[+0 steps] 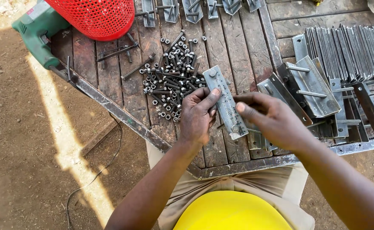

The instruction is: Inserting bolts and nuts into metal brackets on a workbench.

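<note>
A flat grey metal plate sits at the centre of the frame, held just above the wooden worktop; its long axis runs from upper left to lower right, the upper end pointing toward the heap of bolts and nuts and the lower end, with a small bolt head showing through a hole, pointing down toward the person's lap. The left hand comes up from the lower middle of the frame, forearm slanting up to the right, wrist bent, with the fingers curled and the thumb laid against the plate's left edge, so it pinches the plate from that side. The right hand reaches in from the lower right, forearm slanting up to the left, with its thumb and fingertips closed against the plate's right edge (what lies under the palm is hidden). To the right of the hands lie bolted metal brackets, and beyond them, at the upper right, a packed row of thin metal strips. A red mesh basket and a green power tool occupy the upper left, and a yellow hard hat fills the bottom edge.
</note>
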